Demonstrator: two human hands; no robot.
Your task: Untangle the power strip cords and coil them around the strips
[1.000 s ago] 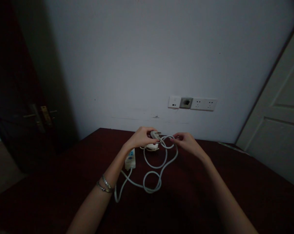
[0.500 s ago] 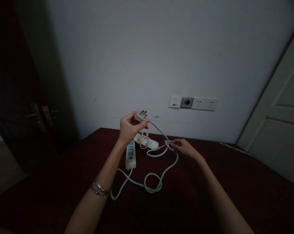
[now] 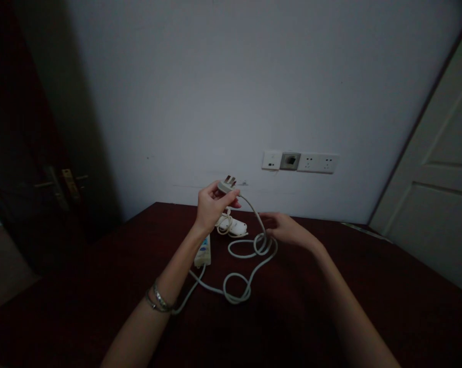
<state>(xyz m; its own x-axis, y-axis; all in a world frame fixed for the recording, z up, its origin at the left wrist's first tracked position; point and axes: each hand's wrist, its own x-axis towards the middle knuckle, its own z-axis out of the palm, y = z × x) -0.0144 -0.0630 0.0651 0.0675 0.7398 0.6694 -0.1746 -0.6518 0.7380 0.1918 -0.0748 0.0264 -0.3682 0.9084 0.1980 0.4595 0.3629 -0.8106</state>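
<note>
My left hand [image 3: 211, 207] grips a pale three-pin plug [image 3: 226, 187], prongs pointing up, held above the table. From the plug a pale cord [image 3: 257, 214] hangs down to a loose knot of loops beside my right hand [image 3: 288, 228]. That hand is open, its fingers stretched left just above the knot; whether a fingertip brushes the cord I cannot tell. Behind my left forearm lies a power strip [image 3: 203, 253], partly hidden, with the cord running from its near end. Another loop of cord rests on the table nearer to me.
A second white power strip [image 3: 238, 227] with its own coiled cord lies farther back on the dark red table [image 3: 284, 317]. Wall sockets [image 3: 318, 163] and a grey outlet plate [image 3: 290, 161] are set in the wall. Doors stand at left and right.
My right hand has let go of the knotted cord, and the knot has dropped lower. My left hand has moved slightly right with the plug, covering more of the near power strip.
</note>
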